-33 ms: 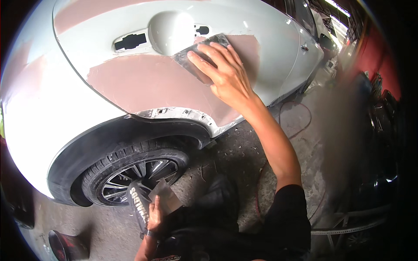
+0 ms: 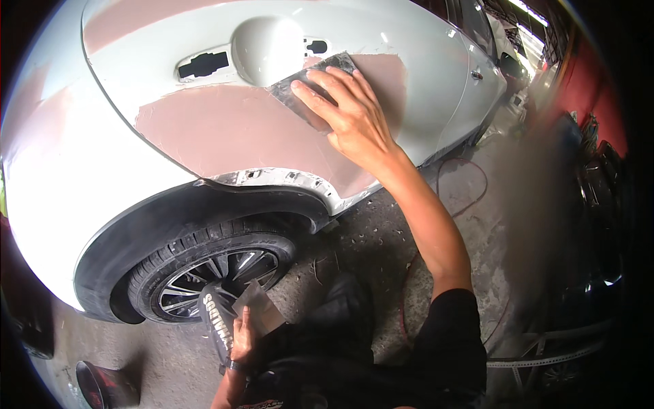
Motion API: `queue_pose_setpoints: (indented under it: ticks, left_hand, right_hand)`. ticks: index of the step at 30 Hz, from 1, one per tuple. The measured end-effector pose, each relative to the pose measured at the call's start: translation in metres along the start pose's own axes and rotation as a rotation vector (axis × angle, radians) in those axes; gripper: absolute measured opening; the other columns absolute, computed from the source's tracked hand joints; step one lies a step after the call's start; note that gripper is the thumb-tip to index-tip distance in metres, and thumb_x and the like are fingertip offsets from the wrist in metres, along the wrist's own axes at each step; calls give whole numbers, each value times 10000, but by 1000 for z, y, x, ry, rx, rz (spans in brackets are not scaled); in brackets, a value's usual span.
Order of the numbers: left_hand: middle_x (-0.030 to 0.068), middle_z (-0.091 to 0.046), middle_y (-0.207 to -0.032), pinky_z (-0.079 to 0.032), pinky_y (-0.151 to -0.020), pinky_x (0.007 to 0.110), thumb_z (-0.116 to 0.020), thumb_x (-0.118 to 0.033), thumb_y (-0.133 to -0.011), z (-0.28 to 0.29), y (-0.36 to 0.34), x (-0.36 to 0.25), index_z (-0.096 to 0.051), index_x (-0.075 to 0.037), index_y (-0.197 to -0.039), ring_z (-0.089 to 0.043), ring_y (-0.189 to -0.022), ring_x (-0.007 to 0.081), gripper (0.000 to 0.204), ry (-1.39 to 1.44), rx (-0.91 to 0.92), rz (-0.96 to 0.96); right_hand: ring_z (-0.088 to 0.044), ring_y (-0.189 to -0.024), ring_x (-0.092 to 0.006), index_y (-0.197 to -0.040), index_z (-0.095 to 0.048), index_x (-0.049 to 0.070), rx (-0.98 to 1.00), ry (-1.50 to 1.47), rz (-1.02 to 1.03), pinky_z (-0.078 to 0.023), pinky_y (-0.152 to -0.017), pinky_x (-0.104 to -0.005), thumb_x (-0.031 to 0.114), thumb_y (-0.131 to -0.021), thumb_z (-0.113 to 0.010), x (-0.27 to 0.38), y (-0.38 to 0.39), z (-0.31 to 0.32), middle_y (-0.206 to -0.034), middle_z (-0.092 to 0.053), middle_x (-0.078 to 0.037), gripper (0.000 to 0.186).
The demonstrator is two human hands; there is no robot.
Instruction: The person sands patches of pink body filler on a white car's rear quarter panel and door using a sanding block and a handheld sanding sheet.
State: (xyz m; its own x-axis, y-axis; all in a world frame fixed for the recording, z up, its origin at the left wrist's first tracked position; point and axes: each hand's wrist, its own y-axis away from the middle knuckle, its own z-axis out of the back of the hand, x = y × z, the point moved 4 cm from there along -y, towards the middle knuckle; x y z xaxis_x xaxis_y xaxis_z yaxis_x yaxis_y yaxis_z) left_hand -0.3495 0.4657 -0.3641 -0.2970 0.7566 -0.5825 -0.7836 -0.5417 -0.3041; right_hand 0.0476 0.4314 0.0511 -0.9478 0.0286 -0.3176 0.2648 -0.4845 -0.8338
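Observation:
My right hand [image 2: 354, 116] reaches up to the white car's rear door [image 2: 436, 88]. Its fingers lie spread over a dark, smeared flat spreader [image 2: 293, 99], pressing it against a broad pink filler patch [image 2: 204, 126]. The thumb is hidden. The spreader sits tilted just below and right of the round door-handle recess [image 2: 268, 51]. Low down near the wheel, my left hand [image 2: 242, 337] grips a thin greyish rectangular plate [image 2: 262, 307] by its near edge. What lies under the left fingers cannot be seen.
Below the door are the black wheel arch [image 2: 136, 238] and tyre [image 2: 146, 276]. A dark bucket-like container [image 2: 102, 385] stands at lower left. A red hose [image 2: 470, 204] curls over the concrete floor, and a metal frame [image 2: 545, 358] lies at lower right.
The spreader and my right hand have shifted very slightly left along the door. My left hand and its plate stay put.

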Motion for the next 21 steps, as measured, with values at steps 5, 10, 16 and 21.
queue_pose_setpoints:
  ticks: [5,10,16,21]
  left_hand:
    - [254,-519,-1048,-492,-817,442,-531,96,-885,0,0,-6,-233,-102,-1619,-538,-887,378,816,-23,16,56]
    - [284,-531,-1070,-494,-840,461,-552,89,-876,-5,3,1,-201,-95,-1621,-547,-935,411,844,-41,70,123]
    - [291,-538,-1064,-485,-867,479,-560,93,-848,-4,2,2,-191,-43,-1613,-533,-952,434,860,-63,65,32]
    - [282,-538,-1066,-484,-868,474,-556,100,-834,2,-3,-7,-198,-16,-1607,-532,-945,424,860,-76,78,-1]
  right_hand:
    - [-532,-1248,-314,-1340,-647,193,32,47,34,-408,-1044,-568,-17,-813,-642,-3,7,-7,-1336,-597,-57,567]
    - [-530,-1293,-311,-1367,-641,247,111,66,107,-407,-1079,-574,-48,-810,-601,-14,24,-8,-1375,-600,-36,632]
    - [-534,-1292,-310,-1348,-651,247,106,84,152,-429,-1060,-582,42,-855,-615,-25,55,-18,-1363,-606,-29,535]
    - [-534,-1289,-312,-1345,-647,241,97,113,173,-442,-1054,-589,111,-887,-621,-33,90,-31,-1368,-595,-26,477]
